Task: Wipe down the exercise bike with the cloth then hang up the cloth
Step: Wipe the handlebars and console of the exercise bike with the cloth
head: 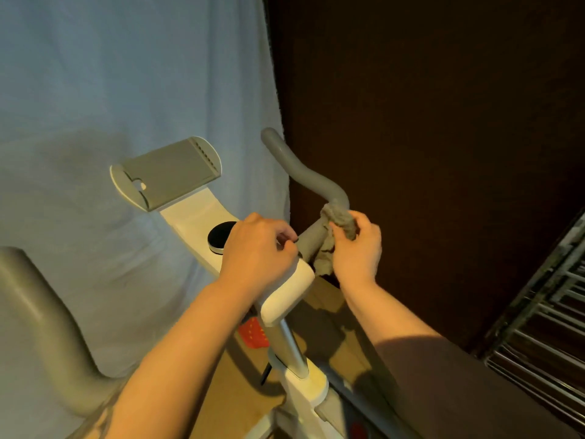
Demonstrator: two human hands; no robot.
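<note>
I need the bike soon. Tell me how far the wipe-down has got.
Nothing looks finished. In hand: the right hand rubs the cloth on the right handlebar, the left hand steadying the bike. Left: the tablet holder, the left handlebar, then hanging the cloth.

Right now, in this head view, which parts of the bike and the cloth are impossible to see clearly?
- Cloth: partly covered by the right hand; its full size is hidden.
- Right handlebar: the wiped section is under the cloth.
- Left hand: its curled fingers hide what they hold at the bar's base.
- Round knob: half covered by the left hand.
- Left handlebar: cut off by the left edge.
- Bike base, pedals: below the frame.
</note>
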